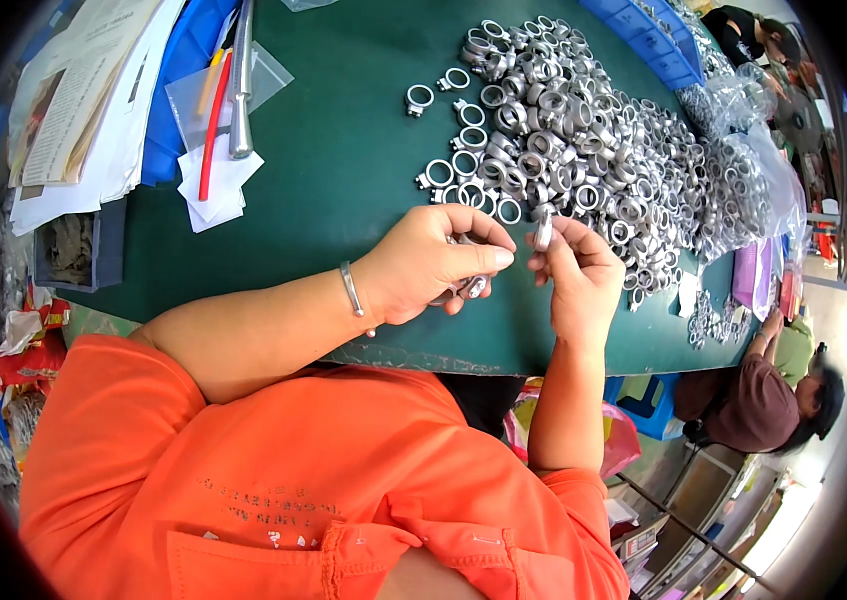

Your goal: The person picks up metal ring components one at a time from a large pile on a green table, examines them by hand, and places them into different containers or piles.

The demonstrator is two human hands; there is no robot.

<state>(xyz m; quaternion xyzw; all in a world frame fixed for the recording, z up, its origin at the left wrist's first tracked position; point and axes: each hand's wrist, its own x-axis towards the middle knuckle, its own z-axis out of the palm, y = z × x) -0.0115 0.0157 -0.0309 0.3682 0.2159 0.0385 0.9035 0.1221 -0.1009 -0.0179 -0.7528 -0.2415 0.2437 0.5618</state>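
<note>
My left hand [422,262], with a silver bangle [352,290] at the wrist, curls around several small grey metal ring clamps [471,287]. Only parts of them show between the fingers and palm. Just to its right, my right hand [581,275] pinches a single metal ring clamp [544,232] upright between thumb and fingers. The hands are close but apart. Beyond them a large heap of similar metal ring clamps [569,130] spreads over the green tabletop [344,130]. A few loose rings lie at the heap's left edge.
At left lie papers [79,95], a blue tray [176,80], a red pen [214,130], a metal rod-like tool [242,85] and a grey box [84,245]. Blue bins [659,40] and clear plastic bags [744,180] stand far right. One person [754,400] sits at right, another [749,35] farther back.
</note>
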